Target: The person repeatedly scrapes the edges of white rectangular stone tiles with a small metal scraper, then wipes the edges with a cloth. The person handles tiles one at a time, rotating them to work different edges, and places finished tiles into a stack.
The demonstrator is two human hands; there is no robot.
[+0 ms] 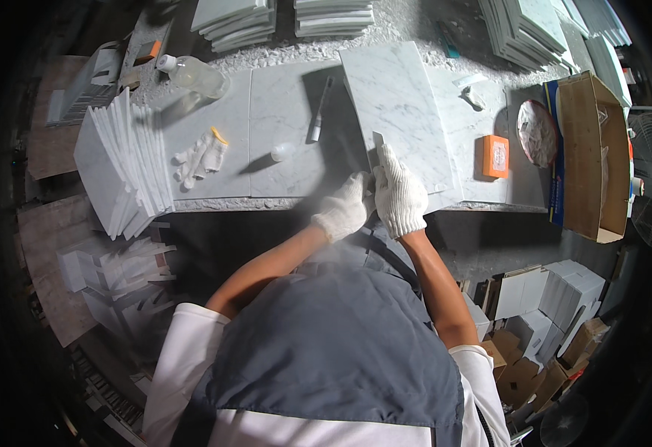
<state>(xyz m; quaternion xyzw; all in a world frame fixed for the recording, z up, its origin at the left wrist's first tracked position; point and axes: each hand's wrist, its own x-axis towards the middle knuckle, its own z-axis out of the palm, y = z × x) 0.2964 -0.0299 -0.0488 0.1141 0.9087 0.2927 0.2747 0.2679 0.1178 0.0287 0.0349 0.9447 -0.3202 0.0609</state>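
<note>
A long white marble tile (397,89) with grey veins lies at a slant over the flat tiles on the bench. My right hand (402,195), in a white knitted glove, is at its lower left edge, fingers pointing away from me. A small flat pale piece (377,138) sticks out past those fingers; its kind is unclear. Close beside it, my left hand (343,207), gloved too, has its fingers curled together near the tile's near edge. What they hold, if anything, is hidden. A white pen-like stick (320,112) and a small clear cap-like piece (277,152) lie to the left.
Leaning marble tiles (121,160) crowd the bench's left end, near spare gloves (202,156) and a clear bottle (195,77). An orange block (496,156) and an open cardboard box (594,160) are on the right. Tile stacks (333,16) stand at the back.
</note>
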